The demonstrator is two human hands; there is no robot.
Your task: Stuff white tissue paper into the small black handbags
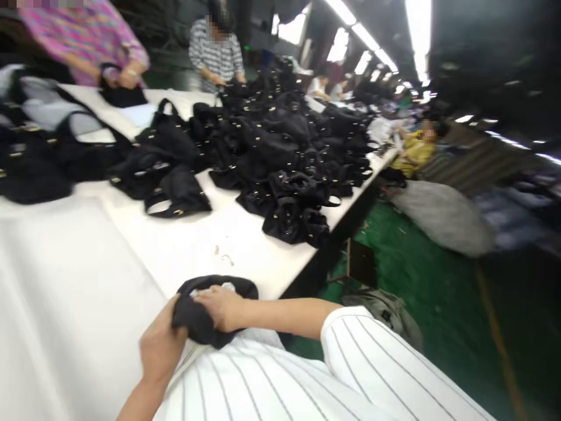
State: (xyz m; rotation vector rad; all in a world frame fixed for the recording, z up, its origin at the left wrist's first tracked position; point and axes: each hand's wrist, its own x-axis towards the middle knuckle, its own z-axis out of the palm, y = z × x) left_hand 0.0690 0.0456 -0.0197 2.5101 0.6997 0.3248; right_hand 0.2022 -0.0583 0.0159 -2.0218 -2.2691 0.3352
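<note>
A black bag [205,310] lies at the near edge of the white table [87,280], right in front of me. My left hand [161,349] grips its left side with the fingers closed on the fabric. My right hand [220,308] presses on top of the bag, fingers curled into it. A bit of white shows in the bag's opening. My white striped shirt fills the bottom of the view.
A large heap of black bags with gold fittings [280,152] covers the far table. More bags [39,158] lie at the left. A person in pink [87,41] and a person in stripes [215,55] work at the far side. A grey sack [442,216] lies on the green floor.
</note>
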